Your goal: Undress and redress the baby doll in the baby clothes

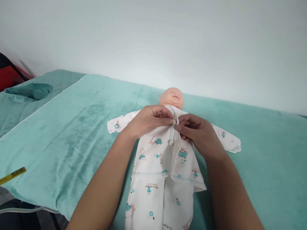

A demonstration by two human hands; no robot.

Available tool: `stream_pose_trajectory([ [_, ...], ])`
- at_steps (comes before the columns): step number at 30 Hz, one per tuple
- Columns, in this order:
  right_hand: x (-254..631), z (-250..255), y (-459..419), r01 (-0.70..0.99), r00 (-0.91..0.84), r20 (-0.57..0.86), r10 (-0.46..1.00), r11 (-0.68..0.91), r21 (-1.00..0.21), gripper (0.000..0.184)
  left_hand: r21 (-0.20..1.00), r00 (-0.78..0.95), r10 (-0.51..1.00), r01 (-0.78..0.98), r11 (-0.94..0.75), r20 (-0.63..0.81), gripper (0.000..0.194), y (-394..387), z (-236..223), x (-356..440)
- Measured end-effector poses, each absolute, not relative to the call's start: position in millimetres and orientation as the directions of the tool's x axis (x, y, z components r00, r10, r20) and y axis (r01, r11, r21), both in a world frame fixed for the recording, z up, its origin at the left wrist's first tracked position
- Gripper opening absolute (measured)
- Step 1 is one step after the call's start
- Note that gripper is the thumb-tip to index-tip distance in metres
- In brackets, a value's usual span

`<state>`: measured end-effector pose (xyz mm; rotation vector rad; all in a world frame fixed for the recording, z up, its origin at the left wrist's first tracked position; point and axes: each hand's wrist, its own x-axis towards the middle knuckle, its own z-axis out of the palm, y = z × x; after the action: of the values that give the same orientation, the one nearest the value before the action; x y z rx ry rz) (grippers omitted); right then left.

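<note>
A baby doll lies on its back, its head toward the wall, in a white printed jacket and matching pants. At the chest, my left hand pinches a small knot button at the jacket's front opening. My right hand is closed on the opposite front edge, its fingertips almost touching those of the left. Just below them a second cream knot button shows on the left panel. Lower down, the two panels hang apart at the hem. Fingers partly hide the fastening itself.
A teal plush cover lies over the bed under the doll. Beyond it stands a white wall. On the left are a face hole in the bed, a red and black item and a yellow strip.
</note>
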<state>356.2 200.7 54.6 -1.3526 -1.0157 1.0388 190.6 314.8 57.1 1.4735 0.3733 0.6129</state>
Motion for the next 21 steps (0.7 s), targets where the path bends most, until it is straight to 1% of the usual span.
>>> stream_pose_trajectory([
  [5,356.1,54.9,201.3,0.010,0.231,-0.021,0.973,-0.024,-1.000,0.028,0.990,0.789,0.602,-0.134,-0.032,0.126,0.014,313.0,57.5,190.9],
  [8,355.4,55.4,201.3,0.038,0.222,-0.004,0.975,-0.012,-0.999,0.030,0.992,0.785,0.607,-0.117,-0.046,0.121,0.015,311.8,58.4,191.6],
  [12,352.1,58.3,200.4,0.121,0.226,0.017,0.974,-0.011,-0.993,0.030,0.994,0.775,0.622,-0.099,-0.050,0.108,0.019,311.1,59.8,193.0],
  [16,346.7,62.2,199.3,0.233,0.241,0.047,0.969,-0.011,-0.972,0.024,0.996,0.768,0.635,-0.038,-0.078,0.079,0.025,308.6,62.6,194.0],
  [19,344.1,63.5,199.0,0.293,0.232,0.075,0.970,0.003,-0.956,0.022,0.994,0.756,0.649,-0.019,-0.109,0.085,0.024,306.6,64.7,193.8],
  [21,343.6,63.8,198.9,0.296,0.216,0.080,0.973,0.013,-0.955,0.025,0.995,0.764,0.639,-0.037,-0.097,0.090,0.020,306.4,65.6,192.7],
])
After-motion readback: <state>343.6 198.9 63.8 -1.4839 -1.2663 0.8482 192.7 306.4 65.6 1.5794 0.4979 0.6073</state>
